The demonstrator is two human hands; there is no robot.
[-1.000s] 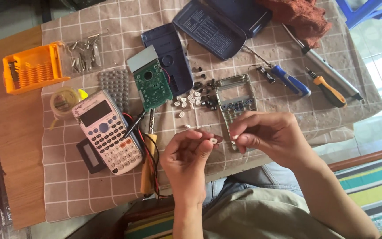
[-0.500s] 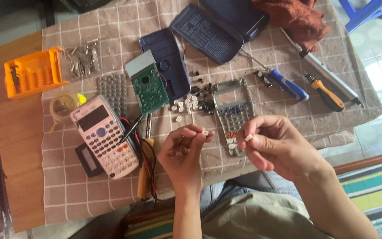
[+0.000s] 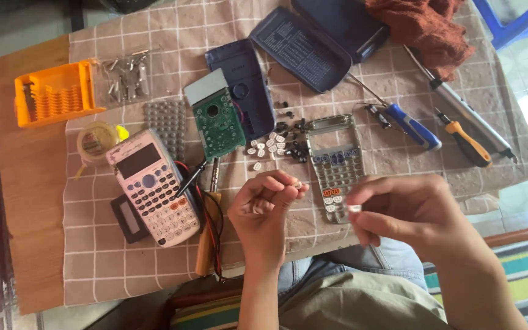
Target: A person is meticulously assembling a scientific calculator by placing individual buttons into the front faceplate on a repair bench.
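Observation:
My left hand point(image 3: 265, 205) is curled over the table's front edge, pinching a tiny white key point(image 3: 297, 183) at its fingertips. My right hand point(image 3: 407, 211) hovers beside it and pinches another small white key point(image 3: 354, 208). Between and behind the hands lies a grey calculator keypad frame point(image 3: 335, 165) with a few keys set in its lower rows. A scatter of loose white and black keys point(image 3: 276, 146) lies just beyond my left hand. A green circuit board point(image 3: 217, 122) rests to the left of them.
A whole white calculator point(image 3: 154, 186) lies at left over a small dark display part. Probe leads and a wooden-handled tool point(image 3: 206, 235) sit near the edge. An orange bit holder point(image 3: 50, 93), tape roll point(image 3: 96, 140), blue covers point(image 3: 304, 46), screwdrivers point(image 3: 469, 143) and a brown cloth point(image 3: 423, 27) ring the checked mat.
My hands were joined over the keypad frame a second ago and have drawn apart. My right hand moved right and down, each hand now pinching its own small key.

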